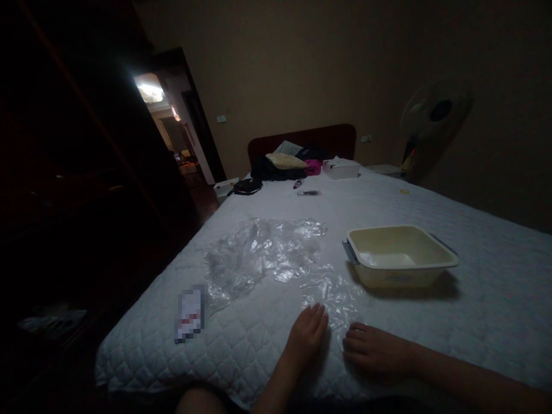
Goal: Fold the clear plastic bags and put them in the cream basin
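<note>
My left hand lies palm down on the white quilted bed cover, its fingers stretched out at the near edge of a thin clear plastic bag. To its right, my right hand also rests palm down, fingers pointing left and slightly bent, beside the same plastic. Part of the bag shows between the two hands. Just beyond it spreads a larger crumpled clear plastic sheet or bag. A cream plastic basin with grey side handles stands on the bed beyond my right hand.
A blurred-out white and red packet lies left on the bed cover. Clothes, a white box, a dark pouch and small items sit near the headboard. A fan stands right; a doorway opens left.
</note>
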`<state>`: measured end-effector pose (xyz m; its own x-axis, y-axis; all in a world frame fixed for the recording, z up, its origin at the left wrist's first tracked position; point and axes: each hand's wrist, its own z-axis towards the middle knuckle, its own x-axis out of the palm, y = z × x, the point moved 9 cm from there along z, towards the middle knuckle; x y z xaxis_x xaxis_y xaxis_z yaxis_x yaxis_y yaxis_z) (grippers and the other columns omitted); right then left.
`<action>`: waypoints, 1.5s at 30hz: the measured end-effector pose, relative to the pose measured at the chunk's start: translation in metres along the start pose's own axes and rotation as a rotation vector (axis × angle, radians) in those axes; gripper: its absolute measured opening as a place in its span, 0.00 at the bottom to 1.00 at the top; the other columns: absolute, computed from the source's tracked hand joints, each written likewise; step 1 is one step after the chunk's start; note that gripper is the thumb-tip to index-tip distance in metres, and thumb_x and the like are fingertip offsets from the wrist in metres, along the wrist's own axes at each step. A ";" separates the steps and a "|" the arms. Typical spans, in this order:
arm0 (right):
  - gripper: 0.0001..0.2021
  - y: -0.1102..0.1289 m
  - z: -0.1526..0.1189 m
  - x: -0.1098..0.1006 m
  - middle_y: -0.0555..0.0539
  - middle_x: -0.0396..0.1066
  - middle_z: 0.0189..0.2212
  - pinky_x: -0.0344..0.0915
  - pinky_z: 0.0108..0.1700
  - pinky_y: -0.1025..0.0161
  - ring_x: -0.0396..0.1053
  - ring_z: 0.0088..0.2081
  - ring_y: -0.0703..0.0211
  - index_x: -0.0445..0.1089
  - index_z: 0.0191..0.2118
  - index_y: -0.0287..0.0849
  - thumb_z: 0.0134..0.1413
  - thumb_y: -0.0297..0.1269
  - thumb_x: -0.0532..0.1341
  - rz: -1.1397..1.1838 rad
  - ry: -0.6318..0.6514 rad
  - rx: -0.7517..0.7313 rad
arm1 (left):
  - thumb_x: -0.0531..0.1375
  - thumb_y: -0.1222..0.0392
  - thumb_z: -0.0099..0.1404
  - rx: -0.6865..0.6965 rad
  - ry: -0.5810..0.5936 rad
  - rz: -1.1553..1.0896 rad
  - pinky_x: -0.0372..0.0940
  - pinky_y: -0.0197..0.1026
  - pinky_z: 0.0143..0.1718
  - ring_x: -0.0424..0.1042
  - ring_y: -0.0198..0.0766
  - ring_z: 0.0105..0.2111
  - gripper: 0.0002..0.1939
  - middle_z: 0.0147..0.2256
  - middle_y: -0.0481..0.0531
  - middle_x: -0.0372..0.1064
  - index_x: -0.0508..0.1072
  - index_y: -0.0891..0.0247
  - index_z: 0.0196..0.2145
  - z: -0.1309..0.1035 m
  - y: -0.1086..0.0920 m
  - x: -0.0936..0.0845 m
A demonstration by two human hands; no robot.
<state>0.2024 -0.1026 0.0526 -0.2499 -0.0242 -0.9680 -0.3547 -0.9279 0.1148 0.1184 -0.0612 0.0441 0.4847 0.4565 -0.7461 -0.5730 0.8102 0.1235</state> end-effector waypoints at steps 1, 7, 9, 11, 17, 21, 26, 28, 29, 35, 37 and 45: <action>0.14 0.000 -0.001 0.002 0.41 0.67 0.34 0.56 0.43 0.53 0.63 0.37 0.54 0.65 0.42 0.40 0.51 0.34 0.50 0.020 0.002 -0.010 | 0.46 0.69 0.64 0.023 -0.014 -0.032 0.64 0.47 0.47 0.63 0.42 0.50 0.15 0.46 0.58 0.67 0.66 0.67 0.46 0.002 -0.004 0.001; 0.16 0.004 -0.001 0.004 0.40 0.67 0.36 0.56 0.45 0.52 0.62 0.38 0.53 0.64 0.44 0.38 0.48 0.31 0.52 -0.075 0.040 0.000 | 0.49 0.68 0.63 -0.099 0.015 -0.129 0.63 0.49 0.49 0.66 0.41 0.46 0.12 0.42 0.56 0.69 0.68 0.65 0.41 0.008 0.007 0.010; 0.13 0.006 0.001 0.002 0.41 0.68 0.35 0.56 0.45 0.54 0.62 0.37 0.56 0.64 0.44 0.39 0.52 0.28 0.50 -0.137 0.020 -0.001 | 0.49 0.70 0.62 -0.101 0.009 -0.135 0.62 0.50 0.49 0.66 0.41 0.47 0.13 0.43 0.57 0.69 0.67 0.66 0.43 0.007 0.008 0.009; 0.12 0.008 0.002 0.001 0.43 0.68 0.33 0.56 0.45 0.55 0.62 0.36 0.58 0.65 0.42 0.40 0.55 0.26 0.48 -0.193 -0.041 -0.010 | 0.48 0.71 0.61 -0.092 -0.012 -0.125 0.63 0.51 0.48 0.65 0.42 0.47 0.15 0.44 0.58 0.68 0.66 0.67 0.44 0.005 0.007 0.006; 0.09 -0.001 -0.001 0.015 0.48 0.66 0.29 0.55 0.44 0.57 0.61 0.33 0.62 0.65 0.36 0.40 0.58 0.28 0.49 -0.266 -0.122 0.006 | 0.49 0.72 0.59 -0.082 -0.056 -0.122 0.64 0.50 0.47 0.67 0.42 0.45 0.14 0.42 0.59 0.69 0.67 0.68 0.43 -0.002 0.002 0.004; 0.09 -0.008 0.001 0.015 0.48 0.65 0.28 0.55 0.43 0.57 0.60 0.32 0.62 0.65 0.32 0.40 0.58 0.27 0.48 -0.240 -0.083 0.059 | 0.51 0.68 0.55 -0.114 0.064 -0.201 0.59 0.53 0.51 0.64 0.46 0.48 0.18 0.44 0.60 0.67 0.65 0.70 0.45 -0.001 0.002 0.009; 0.09 -0.018 0.005 0.005 0.46 0.66 0.29 0.56 0.37 0.60 0.60 0.33 0.60 0.66 0.35 0.40 0.57 0.29 0.49 -0.171 -0.100 0.174 | 0.52 0.61 0.54 -0.096 0.142 -0.254 0.54 0.55 0.53 0.61 0.49 0.50 0.20 0.47 0.62 0.64 0.65 0.70 0.45 0.001 -0.001 0.011; 0.10 -0.025 0.007 0.000 0.45 0.67 0.30 0.57 0.36 0.61 0.60 0.34 0.59 0.66 0.36 0.40 0.56 0.29 0.49 -0.136 -0.134 0.244 | 0.52 0.60 0.56 -0.117 0.142 -0.254 0.53 0.54 0.54 0.61 0.48 0.50 0.18 0.47 0.61 0.64 0.66 0.68 0.44 0.000 0.000 0.014; 0.10 -0.029 0.007 -0.002 0.44 0.67 0.31 0.57 0.36 0.61 0.61 0.34 0.59 0.67 0.37 0.40 0.55 0.29 0.49 -0.112 -0.150 0.282 | 0.51 0.59 0.56 -0.122 0.142 -0.255 0.52 0.54 0.54 0.61 0.48 0.50 0.18 0.47 0.61 0.64 0.66 0.68 0.44 0.000 0.000 0.015; 0.10 -0.058 0.015 -0.011 0.42 0.67 0.33 0.59 0.39 0.60 0.62 0.36 0.56 0.66 0.38 0.39 0.54 0.30 0.50 0.032 -0.165 0.473 | 0.51 0.59 0.57 -0.136 0.138 -0.242 0.51 0.54 0.55 0.59 0.47 0.52 0.17 0.50 0.60 0.61 0.66 0.66 0.43 -0.002 -0.001 0.018; 0.11 -0.066 0.020 -0.015 0.42 0.68 0.32 0.59 0.39 0.60 0.63 0.35 0.56 0.67 0.37 0.39 0.55 0.30 0.49 0.052 -0.163 0.511 | 0.52 0.59 0.57 -0.138 0.137 -0.228 0.51 0.54 0.55 0.58 0.48 0.52 0.17 0.51 0.60 0.60 0.66 0.66 0.43 -0.003 -0.001 0.018; 0.11 -0.102 0.032 -0.016 0.45 0.71 0.31 0.59 0.36 0.63 0.66 0.33 0.58 0.68 0.34 0.41 0.57 0.38 0.50 0.142 -0.180 0.638 | 0.51 0.59 0.56 -0.148 0.179 -0.211 0.52 0.58 0.53 0.62 0.48 0.47 0.20 0.44 0.61 0.63 0.64 0.66 0.47 -0.002 -0.001 0.017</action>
<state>0.2142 0.0043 0.0639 -0.4596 -0.0163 -0.8880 -0.7558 -0.5178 0.4007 0.1259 -0.0548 0.0301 0.4867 0.2013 -0.8501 -0.5681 0.8121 -0.1330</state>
